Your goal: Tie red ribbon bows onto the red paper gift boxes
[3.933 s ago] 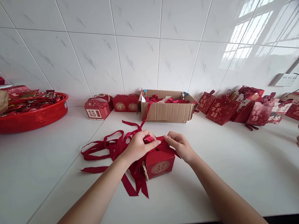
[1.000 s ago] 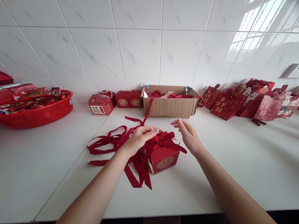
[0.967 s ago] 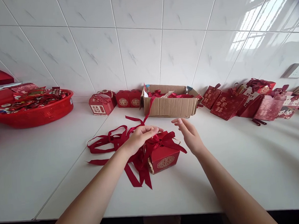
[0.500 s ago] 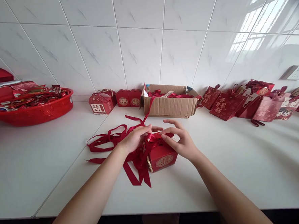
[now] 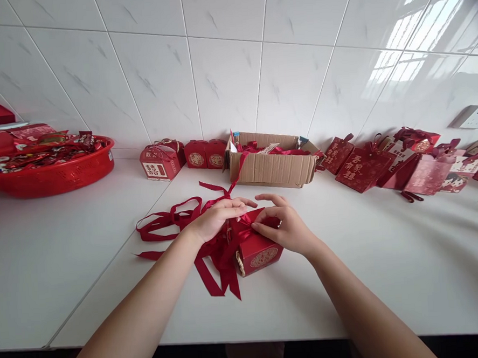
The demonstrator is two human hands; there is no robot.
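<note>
A small red gift box (image 5: 262, 253) with a round gold emblem and a twisted cord at its side stands on the white table. Red ribbon (image 5: 244, 235) lies over its top, gathered into a bow. My left hand (image 5: 219, 219) is closed at the box's upper left, thumb and fingers pinching the ribbon. On the other side, my right hand (image 5: 284, 225) pinches the ribbon near the bow's middle between thumb and forefinger. Loose lengths of red ribbon (image 5: 163, 227) spread across the table to the left of the box.
Behind my hands stands an open cardboard box (image 5: 271, 169) with red ribbon inside. Small red boxes (image 5: 161, 163) line the wall. At left is a red plastic basket (image 5: 61, 179) of wrapped sweets; at right, several red gift bags (image 5: 363, 168).
Both hands stay at the ribbon. The right fingers have shifted slightly left and down toward the bow's middle. A person's arm at the right edge has gone out of view.
</note>
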